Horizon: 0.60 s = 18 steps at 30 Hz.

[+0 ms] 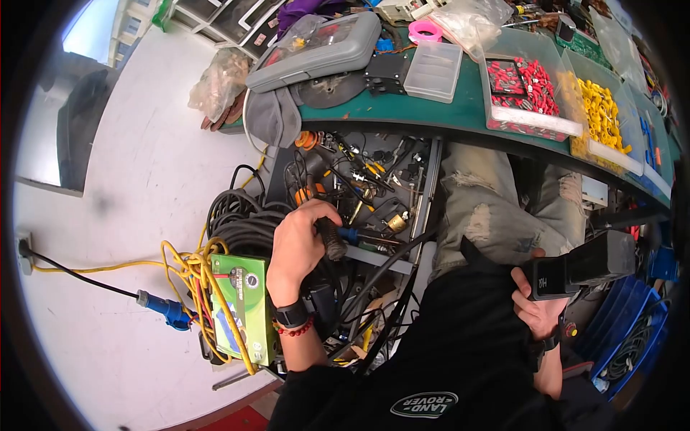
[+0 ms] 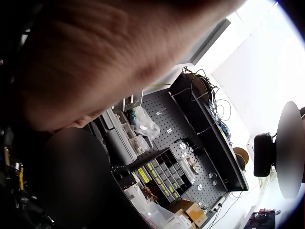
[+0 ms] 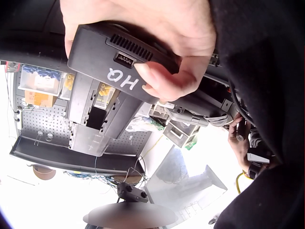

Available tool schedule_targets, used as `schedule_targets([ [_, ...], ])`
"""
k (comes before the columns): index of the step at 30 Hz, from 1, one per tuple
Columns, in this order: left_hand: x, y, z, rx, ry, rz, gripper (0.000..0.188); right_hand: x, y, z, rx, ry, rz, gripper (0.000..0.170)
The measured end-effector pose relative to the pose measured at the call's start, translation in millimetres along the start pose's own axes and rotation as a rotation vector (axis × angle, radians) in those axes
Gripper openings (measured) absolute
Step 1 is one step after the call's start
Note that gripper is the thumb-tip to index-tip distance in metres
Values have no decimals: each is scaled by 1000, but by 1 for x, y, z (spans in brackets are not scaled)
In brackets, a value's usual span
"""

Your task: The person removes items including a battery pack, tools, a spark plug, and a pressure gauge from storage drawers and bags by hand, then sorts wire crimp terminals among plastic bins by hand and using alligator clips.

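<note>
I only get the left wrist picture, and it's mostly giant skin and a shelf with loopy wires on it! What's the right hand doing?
Observer: The right hand is gripping a black device.

Operator: Ooh, is there any writing on it?

Observer: Yes, the white letters HQ are on its side.

Operator: And what's in the left hand? I can't see its fingers properly.

Observer: In the head view, the left hand grips a dark ribbed thing; I can't tell exactly what it is.
</note>
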<state>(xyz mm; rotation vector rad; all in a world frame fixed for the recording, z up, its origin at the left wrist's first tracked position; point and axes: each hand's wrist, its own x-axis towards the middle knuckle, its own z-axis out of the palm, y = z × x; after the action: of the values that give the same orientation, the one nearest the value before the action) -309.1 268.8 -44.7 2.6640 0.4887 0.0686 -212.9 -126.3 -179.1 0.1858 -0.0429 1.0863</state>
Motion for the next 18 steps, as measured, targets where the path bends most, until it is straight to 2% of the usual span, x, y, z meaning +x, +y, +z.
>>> schedule_targets([
  [9, 7, 6, 8, 55, 50, -28, 38, 2, 1, 3, 8, 16, -15, 62],
  [12, 21, 1, 22, 80, 94, 87, 36, 2, 1, 4, 6, 32, -19, 60],
  [15, 35, 9, 28, 127, 163, 143, 35, 4, 3, 9, 16, 41, -23, 59],
  [17, 37, 14, 31, 107, 138, 95, 34, 4, 3, 7, -2, 42, -40, 61],
  [18, 35, 16, 32, 166, 202, 147, 33, 4, 3, 7, -10, 38, -38, 61],
])
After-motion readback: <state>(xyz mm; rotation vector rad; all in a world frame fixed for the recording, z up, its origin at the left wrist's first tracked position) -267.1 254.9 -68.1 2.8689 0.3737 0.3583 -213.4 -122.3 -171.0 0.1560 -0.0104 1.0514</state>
